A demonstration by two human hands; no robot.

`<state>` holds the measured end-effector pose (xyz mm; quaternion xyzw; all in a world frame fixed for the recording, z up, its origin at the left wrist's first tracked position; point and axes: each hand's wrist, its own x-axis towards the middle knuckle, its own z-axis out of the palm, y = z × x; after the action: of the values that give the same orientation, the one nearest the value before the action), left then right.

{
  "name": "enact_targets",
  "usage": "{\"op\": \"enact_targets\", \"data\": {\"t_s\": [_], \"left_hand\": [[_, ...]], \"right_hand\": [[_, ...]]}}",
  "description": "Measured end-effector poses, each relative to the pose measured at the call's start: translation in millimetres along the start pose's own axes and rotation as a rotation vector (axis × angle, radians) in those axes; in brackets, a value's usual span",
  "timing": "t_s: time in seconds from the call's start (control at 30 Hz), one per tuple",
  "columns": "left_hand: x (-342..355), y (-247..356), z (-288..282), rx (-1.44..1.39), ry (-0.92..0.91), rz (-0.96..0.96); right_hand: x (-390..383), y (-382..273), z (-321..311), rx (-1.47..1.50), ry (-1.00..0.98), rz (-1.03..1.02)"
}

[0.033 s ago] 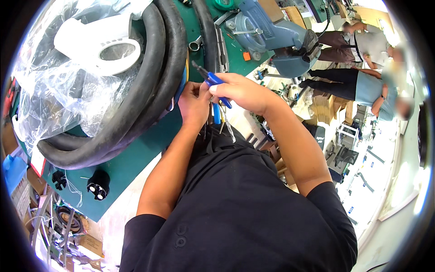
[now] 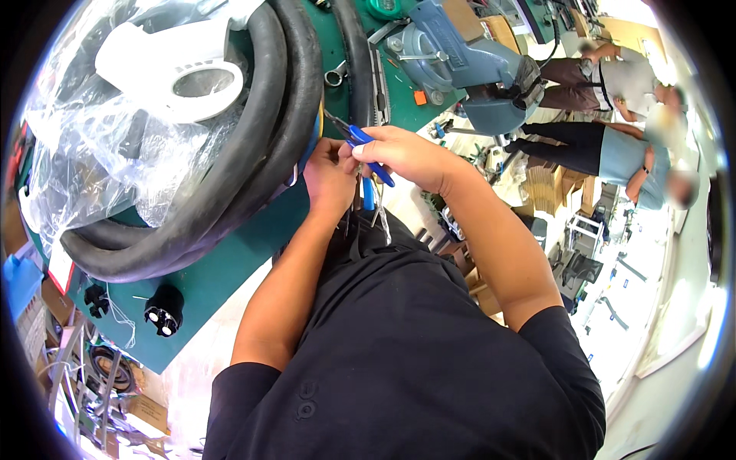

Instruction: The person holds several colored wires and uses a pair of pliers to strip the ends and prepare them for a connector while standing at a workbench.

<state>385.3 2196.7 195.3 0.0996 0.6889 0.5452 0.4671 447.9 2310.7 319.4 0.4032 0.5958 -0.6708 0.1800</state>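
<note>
A: What do you see at the hands?

B: The bare right hand (image 2: pixel 418 157) is folded around small pliers with bright blue handles and a narrow dark nose (image 2: pixel 359 138). The bare left hand (image 2: pixel 331 184) is just beside it, fingers bent and drawn together. What they pinch, I cannot tell, because the knuckles hide it.

A: And what has just changed?

B: Only a little. The nose of the pliers now sits slightly lower in the view, while the right hand's grip looks the same. The bench has shifted in the view too, so the head may have moved. I judge this as a small adjustment, with the work remaining at the same spot.

A: How do the pliers look, and where are they?

B: They slant from the right hand toward the upper left, above the left hand. The nose points near a thick black coiled hose (image 2: pixel 305 84); whether it touches, and whether its jaws are parted, I cannot tell. A narrow light-blue strip (image 2: pixel 368 193) hangs below the hands.

A: And farther out?

B: The hose lies on a dark green bench top (image 2: pixel 222 287), beside a white plastic part with an oval opening (image 2: pixel 138 65) on clear plastic wrapping (image 2: pixel 115 138). A large blue-grey metal vise (image 2: pixel 468 54) stands beyond the right hand.
</note>
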Motion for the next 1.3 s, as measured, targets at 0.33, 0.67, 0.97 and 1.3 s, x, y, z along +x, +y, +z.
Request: {"op": "enact_targets", "data": {"t_s": [0.33,0.67,0.97,1.3], "left_hand": [[1,-4,-1,0.025,0.06,0.113],[-3,-2,3,0.041,0.104,0.169],[-4,5,-1,0.055,0.08,0.135],[-2,2,1,0.038,0.103,0.176]], "right_hand": [[8,13,-10,-0.253,-0.004,0.312],[13,29,-2,-0.486,0.086,0.377],[8,17,13,-0.28,0.082,0.545],[7,14,15,-0.252,0.088,0.581]]}}
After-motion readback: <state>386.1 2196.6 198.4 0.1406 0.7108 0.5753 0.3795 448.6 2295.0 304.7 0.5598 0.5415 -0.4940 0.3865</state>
